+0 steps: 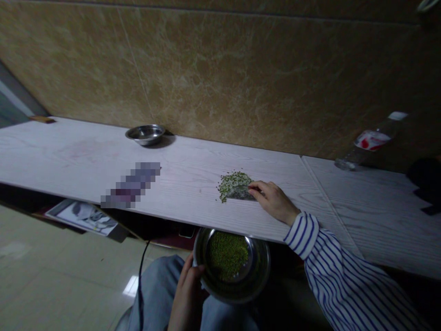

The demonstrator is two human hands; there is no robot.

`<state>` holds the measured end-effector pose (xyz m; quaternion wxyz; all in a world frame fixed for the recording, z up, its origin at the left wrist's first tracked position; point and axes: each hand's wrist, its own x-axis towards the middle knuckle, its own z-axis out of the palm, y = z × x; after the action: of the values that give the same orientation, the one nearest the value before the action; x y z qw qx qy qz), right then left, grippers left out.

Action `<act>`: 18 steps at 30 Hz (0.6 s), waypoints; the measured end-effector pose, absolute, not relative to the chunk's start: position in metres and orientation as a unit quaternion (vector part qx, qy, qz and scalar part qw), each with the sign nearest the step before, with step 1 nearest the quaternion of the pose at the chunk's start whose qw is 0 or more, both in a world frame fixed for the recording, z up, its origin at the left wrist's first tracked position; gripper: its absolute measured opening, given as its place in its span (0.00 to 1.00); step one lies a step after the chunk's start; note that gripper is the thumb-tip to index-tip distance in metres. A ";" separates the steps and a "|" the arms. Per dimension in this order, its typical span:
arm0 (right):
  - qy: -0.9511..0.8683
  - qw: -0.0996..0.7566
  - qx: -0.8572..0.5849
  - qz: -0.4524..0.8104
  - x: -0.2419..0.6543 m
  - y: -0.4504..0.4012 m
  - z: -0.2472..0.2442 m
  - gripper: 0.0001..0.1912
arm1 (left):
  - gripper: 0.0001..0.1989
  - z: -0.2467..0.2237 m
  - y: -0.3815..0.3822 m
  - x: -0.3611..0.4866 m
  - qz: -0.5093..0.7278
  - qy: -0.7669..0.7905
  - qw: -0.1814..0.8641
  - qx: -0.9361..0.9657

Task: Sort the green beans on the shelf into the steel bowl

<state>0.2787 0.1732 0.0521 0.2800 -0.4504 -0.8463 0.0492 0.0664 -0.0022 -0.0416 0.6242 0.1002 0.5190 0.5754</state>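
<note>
Green beans (229,181) lie in a loose pile on the white wood-grain counter (186,184). A thin, dark, flat piece (240,192) lies against the pile's near right side, and the fingers of my right hand (274,200) pinch its right end. Below the counter's front edge, a steel bowl (260,276) rests over my lap with many green beans (227,253) inside. My left hand (188,287) grips the bowl's left rim, thumb on top; the fingers beneath are partly hidden.
A small steel bowl (145,134) stands near the wall. A blurred-out object (132,186) lies on the left counter. At the right stands a clear plastic bottle (372,140), with a dark object (425,181) beyond. An open drawer (84,218) juts out below left.
</note>
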 end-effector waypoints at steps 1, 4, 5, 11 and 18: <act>-0.845 0.283 -0.452 0.051 0.279 0.173 0.052 0.08 | 0.32 -0.041 -0.001 0.067 0.575 0.513 0.631 0.086; -0.839 0.296 -0.454 0.051 0.280 0.170 0.053 0.08 | 0.33 -0.041 0.000 0.068 0.573 0.504 0.643 0.061; -0.837 0.303 -0.453 0.049 0.280 0.170 0.053 0.08 | 0.33 -0.040 0.000 0.069 0.573 0.506 0.642 0.062; -0.814 0.346 -0.466 0.031 0.284 0.170 0.052 0.08 | 0.31 -0.038 -0.004 0.073 0.575 0.501 0.643 0.069; -0.810 0.361 -0.463 0.016 0.289 0.169 0.052 0.07 | 0.30 -0.024 -0.007 0.081 0.572 0.507 0.640 0.078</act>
<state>0.2894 0.1690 0.0519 0.3609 -0.4627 -0.8096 0.0156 0.0812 -0.0068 -0.0241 0.6401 0.0783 0.5066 0.5723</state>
